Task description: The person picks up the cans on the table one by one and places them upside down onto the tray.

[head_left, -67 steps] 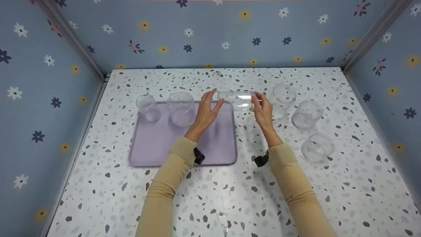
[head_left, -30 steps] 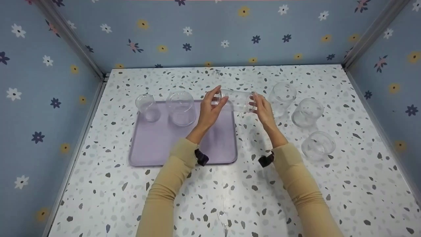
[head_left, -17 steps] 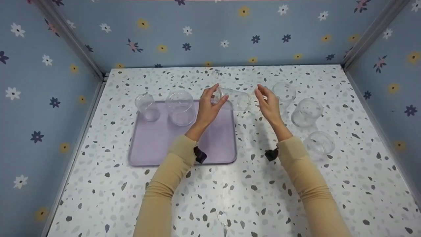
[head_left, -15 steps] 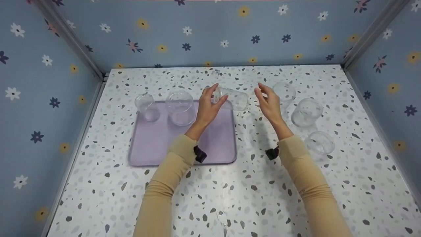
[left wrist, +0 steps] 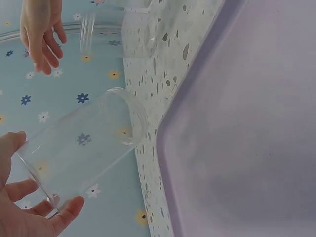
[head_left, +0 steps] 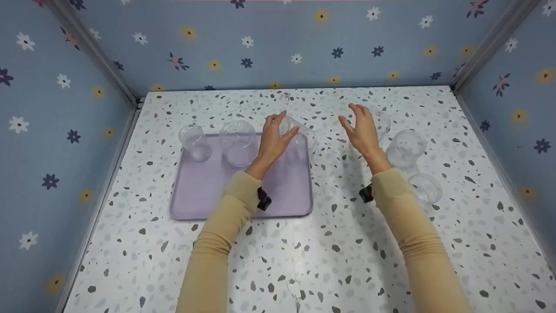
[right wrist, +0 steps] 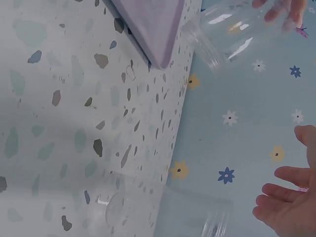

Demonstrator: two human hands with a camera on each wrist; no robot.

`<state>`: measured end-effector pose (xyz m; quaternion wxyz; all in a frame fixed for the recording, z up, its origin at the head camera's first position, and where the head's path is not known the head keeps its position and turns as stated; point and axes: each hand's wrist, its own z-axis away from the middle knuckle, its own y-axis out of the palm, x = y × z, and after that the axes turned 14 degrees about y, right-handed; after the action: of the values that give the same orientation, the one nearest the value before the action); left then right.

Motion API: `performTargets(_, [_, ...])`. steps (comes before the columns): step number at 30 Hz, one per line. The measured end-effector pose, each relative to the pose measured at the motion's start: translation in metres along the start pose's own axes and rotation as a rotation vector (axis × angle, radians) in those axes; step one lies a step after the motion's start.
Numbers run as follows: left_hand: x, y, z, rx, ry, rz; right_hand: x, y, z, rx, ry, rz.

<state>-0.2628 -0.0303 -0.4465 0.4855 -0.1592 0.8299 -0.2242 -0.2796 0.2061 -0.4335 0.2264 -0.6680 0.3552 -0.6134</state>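
Observation:
In the head view my left hand (head_left: 273,141) grips one end of a clear glass cup (head_left: 305,137), between thumb and fingers, above the far right corner of a lilac tray (head_left: 200,191). The cup hangs tilted, its other end pointing right and down. Up close in the left wrist view, the fingers curl round the rim of the cup (left wrist: 84,148). My right hand (head_left: 363,132) holds nothing; its thumb and fingers are spread, near a clear cup (head_left: 382,124) standing on the table and partly hidden behind it.
On the tray's far side stand a narrow clear cup (head_left: 192,138) and a wider one (head_left: 239,143). Two more clear cups, one farther back (head_left: 407,148) and one nearer (head_left: 426,189), stand at the right on the speckled table (head_left: 304,261). Flowered walls enclose the back and sides.
Both hands held the cup between them; the right hand has let go and moved right, its fingers spreading. The cup stays in the left hand, its free end swinging down.

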Motion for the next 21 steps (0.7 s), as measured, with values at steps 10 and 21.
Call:
performTargets(10, [0.002, 0.000, -0.005, 0.051, -0.035, -0.135, -0.012, -0.008, -0.008, -0.015, 0.083, 0.207])
performTargets(21, [0.004, 0.004, -0.013, 0.130, -0.079, -0.274, -0.017, -0.014, -0.017, 0.065, 0.209, 0.316])
